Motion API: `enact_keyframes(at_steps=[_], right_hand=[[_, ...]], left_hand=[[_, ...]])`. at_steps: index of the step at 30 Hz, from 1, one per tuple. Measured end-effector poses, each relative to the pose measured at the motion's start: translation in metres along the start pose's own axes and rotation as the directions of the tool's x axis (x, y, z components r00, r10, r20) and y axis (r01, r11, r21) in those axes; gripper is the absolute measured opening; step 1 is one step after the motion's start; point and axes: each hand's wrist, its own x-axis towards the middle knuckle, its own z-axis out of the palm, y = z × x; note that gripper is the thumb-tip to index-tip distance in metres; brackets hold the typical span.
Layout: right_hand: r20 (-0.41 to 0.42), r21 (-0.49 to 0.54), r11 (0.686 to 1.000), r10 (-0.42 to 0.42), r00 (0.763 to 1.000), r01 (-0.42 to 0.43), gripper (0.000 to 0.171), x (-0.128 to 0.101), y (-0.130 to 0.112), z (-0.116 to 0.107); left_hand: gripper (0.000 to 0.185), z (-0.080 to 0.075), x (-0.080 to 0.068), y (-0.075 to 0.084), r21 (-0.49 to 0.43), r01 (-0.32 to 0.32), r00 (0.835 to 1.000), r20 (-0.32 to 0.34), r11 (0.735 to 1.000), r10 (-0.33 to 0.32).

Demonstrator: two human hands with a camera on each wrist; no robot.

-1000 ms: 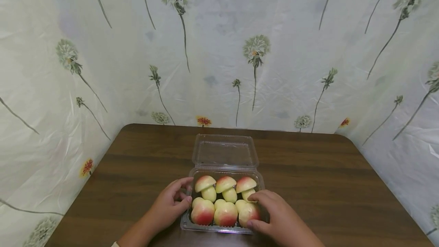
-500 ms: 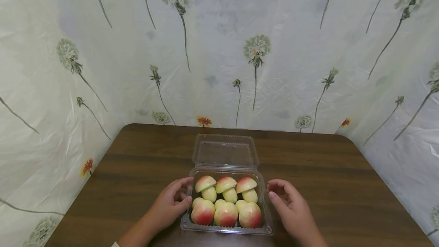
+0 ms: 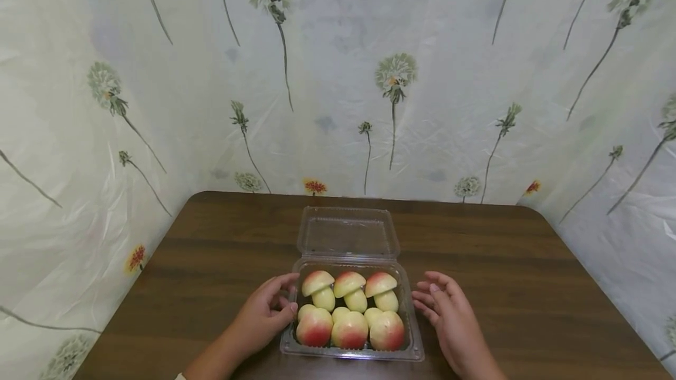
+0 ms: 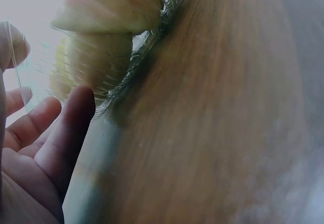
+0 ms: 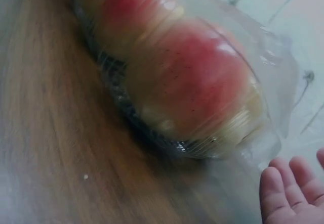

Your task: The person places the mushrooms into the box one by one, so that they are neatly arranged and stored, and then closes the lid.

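A clear plastic clamshell container (image 3: pixel 415 345) stands on the table with its hinged lid (image 3: pixel 348 236) folded back. Inside lie two rows of mushroom-shaped pieces, pale yellow with red-blushed caps, such as a back-row mushroom (image 3: pixel 381 289) and a front-row mushroom (image 3: pixel 387 331). My left hand (image 3: pixel 264 309) is against the container's left side, thumb and fingertips right at the rim and wall; the left wrist view shows its fingers (image 4: pixel 78 128) loosely extended by the plastic. To the right, my right hand (image 3: pixel 449 318) is held beside the container, fingers relaxed and apart from it, nothing in them.
The dark brown wooden table (image 3: pixel 222 251) has rounded far corners. Behind it and on both sides hangs a pale sheet (image 3: pixel 327 75) printed with dandelions.
My right hand has left the front-right mushroom and moved right, out past the container's side, its fingers loosening. The left hand stays at the left side.
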Motion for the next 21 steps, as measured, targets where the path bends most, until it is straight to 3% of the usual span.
enact_keyframes(at_steps=[7, 13, 18, 21], right_hand=[[0.068, 0.183, 0.977, 0.099, 0.993, -0.110, 0.049, 0.003, -0.002, -0.006], [0.130, 0.263, 0.942, 0.178, 0.975, -0.207, 0.054, 0.013, -0.007, -0.010], [0.226, 0.321, 0.913, 0.185, 0.956, -0.252, 0.067, 0.030, -0.010, -0.017], [0.316, 0.346, 0.893, 0.177, 0.932, -0.287, 0.077, 0.038, -0.009, -0.024]], left_hand=[[0.052, 0.001, -0.002, 0.002, -0.027, 0.022, 1.000, 0.007, 0.999, -0.022], [0.053, 0.001, -0.001, 0.004, -0.035, 0.014, 1.000, 0.009, 0.999, -0.014], [0.053, 0.000, 0.000, 0.003, -0.019, 0.023, 1.000, 0.011, 1.000, -0.023], [0.053, 0.000, 0.000, 0.003, -0.007, 0.043, 0.999, 0.011, 0.999, -0.043]])
